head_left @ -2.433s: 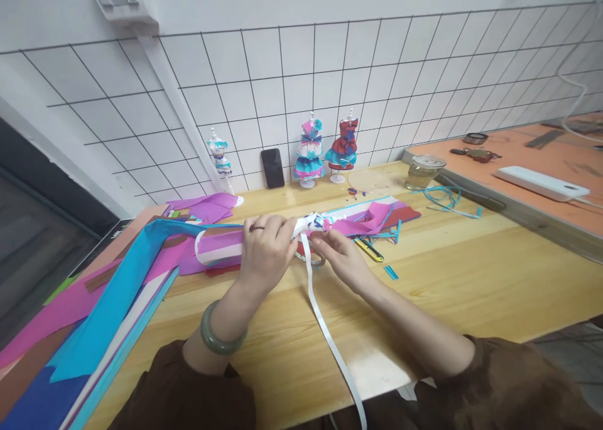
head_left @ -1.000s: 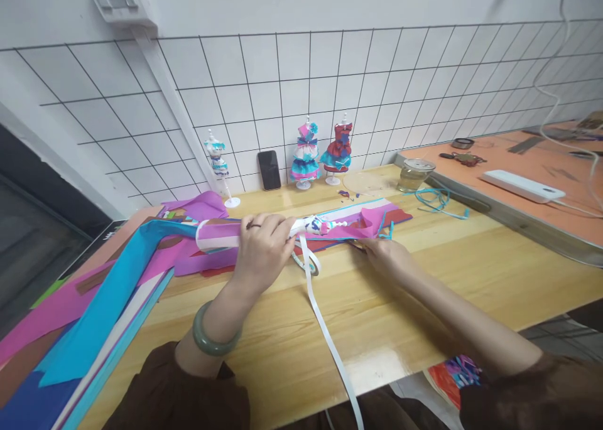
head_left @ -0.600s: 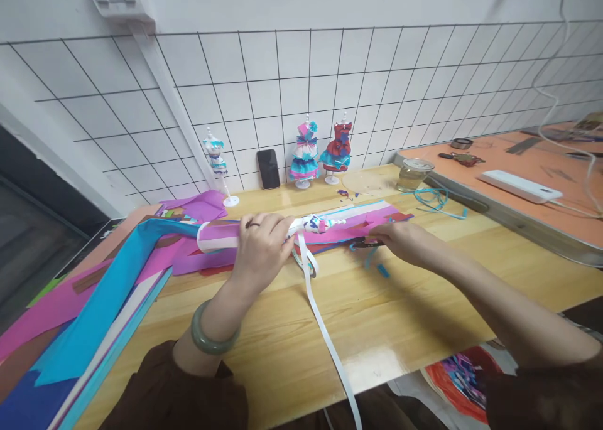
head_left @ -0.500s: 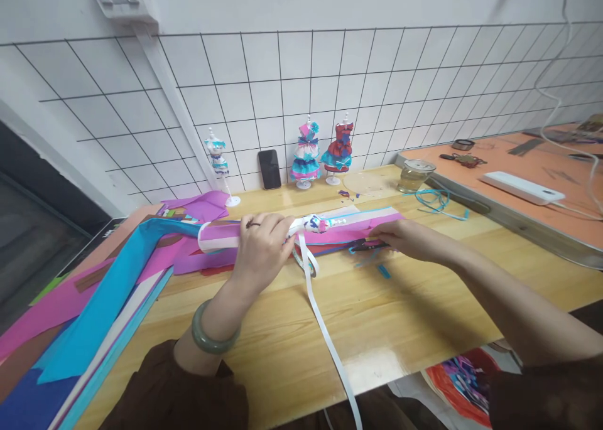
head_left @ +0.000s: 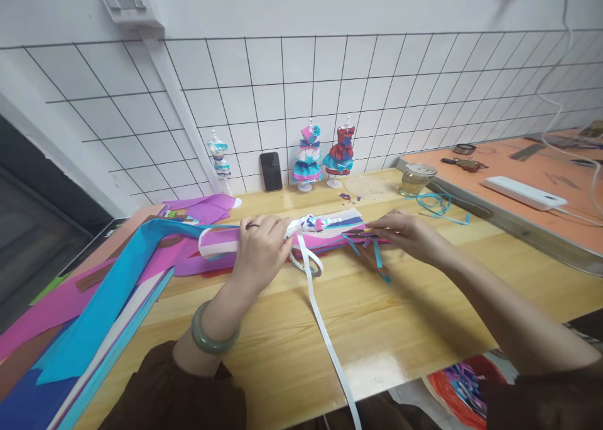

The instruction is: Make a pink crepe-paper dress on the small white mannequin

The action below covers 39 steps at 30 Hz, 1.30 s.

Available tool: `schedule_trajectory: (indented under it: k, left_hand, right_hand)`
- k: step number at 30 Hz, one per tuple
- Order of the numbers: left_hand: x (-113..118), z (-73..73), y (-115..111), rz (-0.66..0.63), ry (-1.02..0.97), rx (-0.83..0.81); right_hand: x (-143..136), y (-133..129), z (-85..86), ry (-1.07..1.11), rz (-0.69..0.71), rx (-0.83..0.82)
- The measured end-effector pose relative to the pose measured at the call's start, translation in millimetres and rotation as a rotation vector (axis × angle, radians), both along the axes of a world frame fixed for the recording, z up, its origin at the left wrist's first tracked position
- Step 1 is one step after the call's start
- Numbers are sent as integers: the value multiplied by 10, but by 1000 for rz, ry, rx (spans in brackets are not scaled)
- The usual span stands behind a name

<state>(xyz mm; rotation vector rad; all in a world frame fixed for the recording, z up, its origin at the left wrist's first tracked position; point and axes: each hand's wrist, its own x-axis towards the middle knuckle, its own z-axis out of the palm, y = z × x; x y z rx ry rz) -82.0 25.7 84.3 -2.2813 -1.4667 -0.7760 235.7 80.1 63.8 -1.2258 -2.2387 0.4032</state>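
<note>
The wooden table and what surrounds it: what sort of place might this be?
Probably a small craft workspace, judging by the miniature dress forms, the coloured strips and the roll of tape.

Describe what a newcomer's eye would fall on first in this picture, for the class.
Probably the three small dressed mannequins standing by the tiled wall come first. Next might be the bright blue strip slanting down at the left, then the white ribbon running from beside the left hand toward the near edge of the table.
</note>
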Motion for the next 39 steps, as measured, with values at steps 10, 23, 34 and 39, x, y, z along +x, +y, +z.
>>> schedule_trajectory:
  k: [10,23,34,39]
  left_hand:
    - [-72,122,8,-22,-508,-126]
    - [-84,64,45,-139,-1073,-405]
    - [-307,-217,-72,-106,-1179,-149]
    - [-434,-326,-104,47,-1030,-62]
  right_hand:
    - [69,-96,-213,110,-165,159]
    - [22,-182,-492,189,-185,40]
    - [-69,-86,-571,351,-146,-107]
    - [-144,-3,-622,342,-123,-119]
